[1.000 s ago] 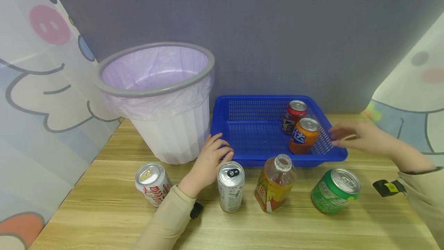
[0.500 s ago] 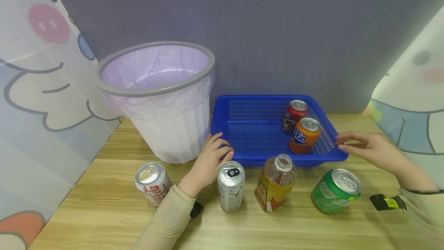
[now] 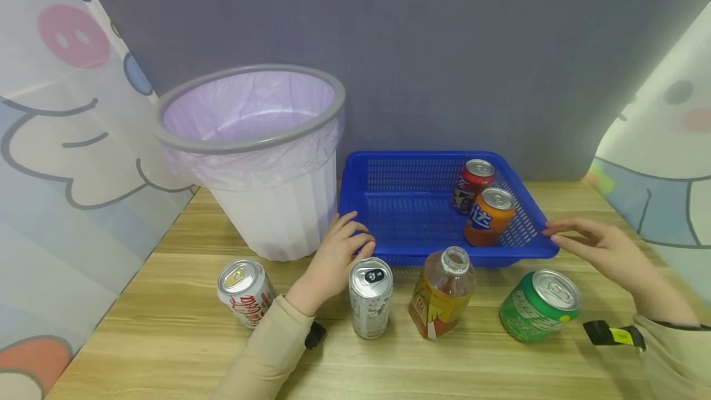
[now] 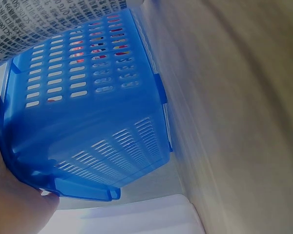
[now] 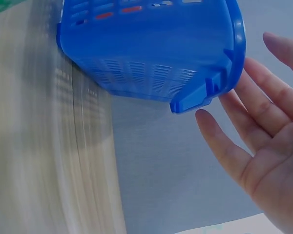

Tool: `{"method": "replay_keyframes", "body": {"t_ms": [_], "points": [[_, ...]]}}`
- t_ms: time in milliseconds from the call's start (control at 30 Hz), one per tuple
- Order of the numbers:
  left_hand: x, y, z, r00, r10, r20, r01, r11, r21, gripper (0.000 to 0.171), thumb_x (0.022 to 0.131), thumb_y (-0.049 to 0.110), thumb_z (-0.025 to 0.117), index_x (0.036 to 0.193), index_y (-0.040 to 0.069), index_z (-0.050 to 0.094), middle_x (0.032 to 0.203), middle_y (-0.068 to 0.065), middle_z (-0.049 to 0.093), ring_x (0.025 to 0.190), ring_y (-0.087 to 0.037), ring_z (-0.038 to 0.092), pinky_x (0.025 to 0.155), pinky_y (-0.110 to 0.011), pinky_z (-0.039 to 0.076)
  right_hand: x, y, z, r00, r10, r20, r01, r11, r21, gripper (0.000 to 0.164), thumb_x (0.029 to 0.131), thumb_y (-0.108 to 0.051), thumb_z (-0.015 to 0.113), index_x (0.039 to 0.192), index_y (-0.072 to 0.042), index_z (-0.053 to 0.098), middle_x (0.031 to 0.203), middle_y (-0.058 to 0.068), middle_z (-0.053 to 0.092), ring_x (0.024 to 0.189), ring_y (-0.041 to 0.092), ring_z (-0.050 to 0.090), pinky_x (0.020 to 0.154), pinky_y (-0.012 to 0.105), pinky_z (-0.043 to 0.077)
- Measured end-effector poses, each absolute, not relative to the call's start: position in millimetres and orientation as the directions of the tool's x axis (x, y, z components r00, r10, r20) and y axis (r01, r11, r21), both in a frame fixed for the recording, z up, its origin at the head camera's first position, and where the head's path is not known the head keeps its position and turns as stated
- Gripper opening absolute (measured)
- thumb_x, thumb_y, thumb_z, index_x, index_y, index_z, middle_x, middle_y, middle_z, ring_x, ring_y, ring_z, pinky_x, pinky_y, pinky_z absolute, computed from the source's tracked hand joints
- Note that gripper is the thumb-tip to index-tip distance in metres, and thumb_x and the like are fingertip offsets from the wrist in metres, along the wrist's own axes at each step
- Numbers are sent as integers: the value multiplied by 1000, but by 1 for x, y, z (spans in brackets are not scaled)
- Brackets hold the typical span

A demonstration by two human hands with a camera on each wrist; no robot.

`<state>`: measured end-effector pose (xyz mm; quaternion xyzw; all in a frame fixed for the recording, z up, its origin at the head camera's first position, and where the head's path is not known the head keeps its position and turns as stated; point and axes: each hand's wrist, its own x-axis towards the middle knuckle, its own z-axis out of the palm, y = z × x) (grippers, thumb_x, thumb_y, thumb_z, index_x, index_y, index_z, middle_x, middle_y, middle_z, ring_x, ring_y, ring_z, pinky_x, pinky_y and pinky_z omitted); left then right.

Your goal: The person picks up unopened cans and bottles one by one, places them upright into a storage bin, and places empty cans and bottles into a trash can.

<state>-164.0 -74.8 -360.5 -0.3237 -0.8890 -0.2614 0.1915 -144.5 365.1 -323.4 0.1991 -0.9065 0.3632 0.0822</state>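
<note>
A blue plastic basket (image 3: 411, 250) holds a red can (image 3: 472, 187) and an orange soda can (image 3: 489, 218), both upright at its right side. My left hand (image 3: 333, 255) grips the basket's left front corner, its fingers bent over the rim. At the opposite end my right hand (image 3: 602, 245) has its fingertips at the rim; its fingers look spread and fairly straight in the right wrist view. In front of the basket stand a silver-white can (image 3: 370, 307), a bottle (image 3: 441, 295) with a yellow label and no cap, and a tilted green can (image 3: 536, 310).
A large white bin (image 3: 272, 215) with a grey rim and purple liner stands left of the basket. One white can with red lettering (image 3: 246, 295) leans beside my left forearm. Behind the wooden table (image 3: 183, 350) rises a grey panel (image 3: 444, 54).
My right hand has drawn slightly right and down along the basket's right end, its fingertips now at the outer rim. The left hand has stayed at its corner.
</note>
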Motion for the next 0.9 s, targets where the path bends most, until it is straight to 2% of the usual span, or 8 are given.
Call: {"method": "replay_keyframes", "body": {"t_ms": [133,200,367,433,567,667,800,900], "points": [[-164,-75,-361,-714,476,514,678,653,338,20,97,21,53,92,12,70,104,-5,63,131,-37,42,111,-62,23,-143,366,-327,-916,-260,306,-400,655,-641,25,93,-2,56,114,-10,65,114,-23,61,103,-20,48,79,-2,38],[-164,-75,-361,-711,476,517,681,649,339,20,97,21,53,92,11,70,104,-5,63,131,-37,42,111,-62,23,-141,367,-329,-926,-234,296,-375,662,-648,24,93,-3,56,115,-12,65,114,-25,60,102,-21,48,77,-2,37],[-164,-75,-362,-708,476,521,682,651,332,20,97,21,53,92,12,70,104,-5,63,131,-37,42,111,-62,23,-139,368,-330,-936,-203,288,-347,668,-658,22,94,-4,56,115,-4,63,110,-34,57,98,-22,50,74,-1,37],[-164,-75,-363,-707,475,524,683,652,329,20,97,21,53,92,12,70,104,-5,63,130,-38,42,110,-62,23,-138,369,-330,-926,-219,308,-374,651,-661,22,93,-1,55,115,0,61,110,-32,58,98,-20,51,76,-1,38],[-164,-76,-362,-704,473,529,685,650,331,20,97,21,53,92,11,70,103,-5,63,129,-39,43,110,-63,24,-136,375,-332,-891,-290,349,-454,588,-670,27,90,10,52,115,2,60,110,-26,61,98,-15,55,78,1,42],[-164,-75,-362,-706,475,526,683,653,327,20,97,21,53,92,11,70,103,-5,63,130,-38,43,110,-62,24,-134,384,-335,-861,-355,365,-507,544,-668,39,87,18,49,118,-2,59,107,-22,63,96,-11,58,77,3,44],[-164,-75,-361,-706,479,522,683,654,324,21,97,22,53,92,12,70,104,-5,62,131,-37,42,110,-62,24,-133,392,-335,-817,-453,356,-564,500,-658,46,83,24,47,124,3,54,105,-14,65,97,-6,60,79,5,46],[-165,-75,-361,-708,479,520,683,651,330,21,97,22,53,92,12,70,104,-5,62,131,-38,41,110,-63,23,-134,397,-334,-770,-553,320,-595,438,-674,49,82,28,44,127,11,47,110,-9,64,102,-3,60,82,7,46]]}}
